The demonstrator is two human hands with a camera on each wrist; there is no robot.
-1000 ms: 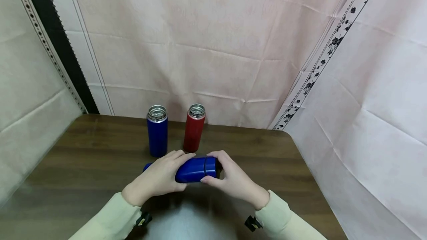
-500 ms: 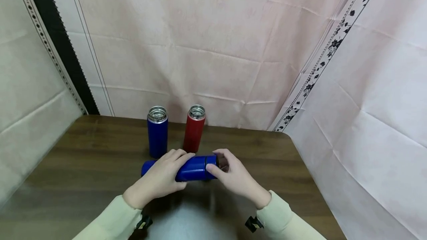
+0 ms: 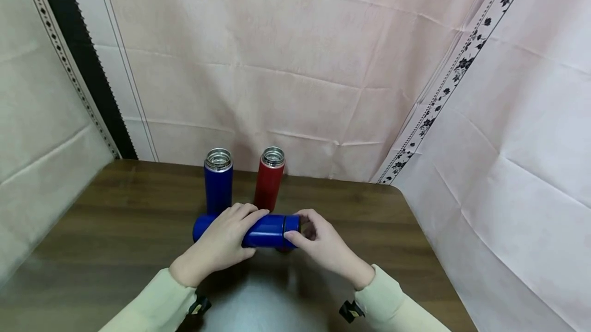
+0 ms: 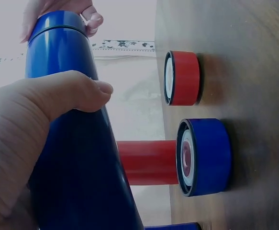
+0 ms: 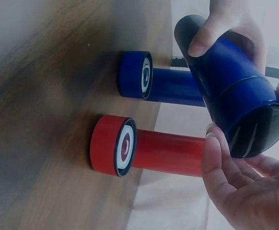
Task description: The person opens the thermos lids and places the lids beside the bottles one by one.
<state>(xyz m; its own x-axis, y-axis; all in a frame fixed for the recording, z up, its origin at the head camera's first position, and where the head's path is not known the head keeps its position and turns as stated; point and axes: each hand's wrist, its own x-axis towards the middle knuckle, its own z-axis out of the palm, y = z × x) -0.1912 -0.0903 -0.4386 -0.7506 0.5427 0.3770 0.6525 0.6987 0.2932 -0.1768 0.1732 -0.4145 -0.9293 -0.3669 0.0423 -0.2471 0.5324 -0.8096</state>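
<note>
A blue thermos lies sideways in the air above the table, its body gripped by my left hand. At its right end, my right hand holds the blue lid between thumb and fingers. That lid sits on the body with a thin dark seam between them, and its glossy black top faces the right palm. Beneath, a red lid and another blue lid rest on the table, inner sides up.
Behind the hands stand an uncapped blue thermos and an uncapped red thermos, bare steel necks up. The brown wooden table is backed by a pale cloth, with more cloth at both sides.
The held thermos has turned closer to level, and its left end shows more. My right fingers and thumb have shifted their hold on the lid. The standing thermoses stay put.
</note>
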